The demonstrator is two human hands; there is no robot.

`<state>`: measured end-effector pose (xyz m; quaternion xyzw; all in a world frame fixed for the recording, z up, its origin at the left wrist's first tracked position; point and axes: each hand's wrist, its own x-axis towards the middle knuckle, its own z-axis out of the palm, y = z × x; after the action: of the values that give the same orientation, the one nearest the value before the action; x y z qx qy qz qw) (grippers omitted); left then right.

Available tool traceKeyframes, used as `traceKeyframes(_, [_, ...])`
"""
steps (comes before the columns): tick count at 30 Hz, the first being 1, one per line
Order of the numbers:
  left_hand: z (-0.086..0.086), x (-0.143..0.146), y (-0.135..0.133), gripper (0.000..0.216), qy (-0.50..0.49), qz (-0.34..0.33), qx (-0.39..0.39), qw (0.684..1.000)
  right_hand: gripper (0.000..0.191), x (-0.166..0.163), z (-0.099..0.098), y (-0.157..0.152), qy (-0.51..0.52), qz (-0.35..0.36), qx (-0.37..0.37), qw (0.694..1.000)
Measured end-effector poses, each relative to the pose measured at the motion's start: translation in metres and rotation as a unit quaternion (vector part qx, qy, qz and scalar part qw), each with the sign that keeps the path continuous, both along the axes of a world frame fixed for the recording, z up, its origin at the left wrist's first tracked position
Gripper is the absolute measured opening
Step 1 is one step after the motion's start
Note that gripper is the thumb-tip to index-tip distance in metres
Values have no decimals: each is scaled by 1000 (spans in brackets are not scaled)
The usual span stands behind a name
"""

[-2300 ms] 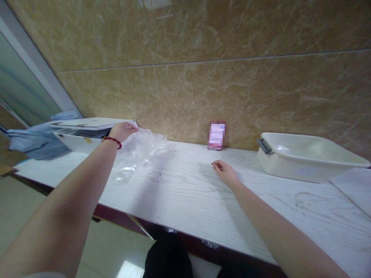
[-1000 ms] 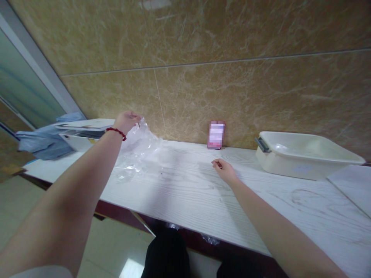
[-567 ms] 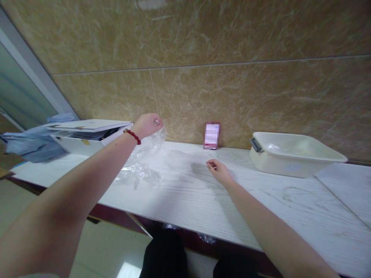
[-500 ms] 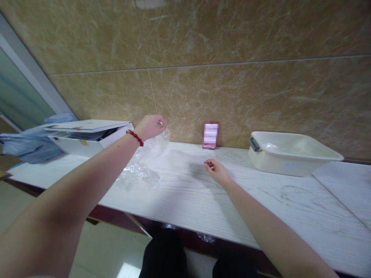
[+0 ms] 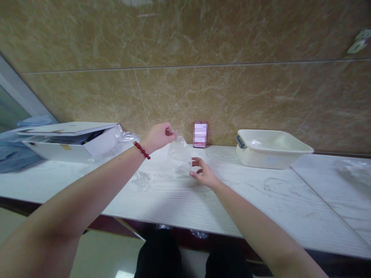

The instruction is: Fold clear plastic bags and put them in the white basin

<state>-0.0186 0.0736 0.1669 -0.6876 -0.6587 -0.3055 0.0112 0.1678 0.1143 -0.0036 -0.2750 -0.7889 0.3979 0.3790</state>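
Note:
My left hand (image 5: 162,136) is closed in a pinch on the top of a thin clear plastic bag (image 5: 178,152), which hangs above the white wood-grain table (image 5: 185,208). A red bead bracelet (image 5: 142,150) circles the left wrist. My right hand (image 5: 204,173) is at the bag's right edge, its thumb and fingers curved and apart; a pale thin edge shows between their tips. Whether those fingertips grip the film I cannot tell. More crumpled clear plastic (image 5: 141,179) lies under and beside my left forearm.
A phone (image 5: 200,135) with a blurred screen leans on the marble wall. Right of it stands a cream plastic basin (image 5: 272,148) with a grey handle clip. At left are a white box (image 5: 72,148) holding dark items and blue cloth (image 5: 14,150). Clear film (image 5: 356,170) lies far right.
My left hand has drawn the bag rightward and away from the pile. The right hand's fingers have spread and come to the bag's edge. The view has swung slightly right.

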Motion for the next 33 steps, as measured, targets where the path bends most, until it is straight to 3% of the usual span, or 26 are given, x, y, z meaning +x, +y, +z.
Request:
traceKeyframes(4, [-6,3,0,18,-197,-44,-43,978,85,3,3,-4,5,53,18,998])
traceKeyframes(7, [-9,2,-3,20,-317,-58,-49,945,96,4,4,-4,14,43,34,998])
traceKeyframes(9, [-10,-1,-6,20,-370,-71,-55,925,83,3,3,-4,14,16,39,999])
traceKeyframes(13, [-12,-7,-12,23,-442,-86,-73,890,28,-1,3,-1,19,-60,-5,998])
traceKeyframes(19, [-28,-25,-18,10,-526,-79,-73,844,27,-2,11,3,171,-53,-167,969])
traceKeyframes(24, [-56,-44,-19,8,-593,-49,-98,797,26,7,20,10,189,-59,-275,941])
traceKeyframes(27, [-73,-51,-16,8,-609,-19,-104,786,38,15,26,11,137,-53,-236,961])
traceKeyframes(30, [-87,-57,-13,11,-596,20,-116,794,61,19,29,12,35,-71,-123,989])
traceKeyframes(33, [-96,-62,-11,19,-568,47,-139,810,47,18,33,15,-53,-122,-40,990])
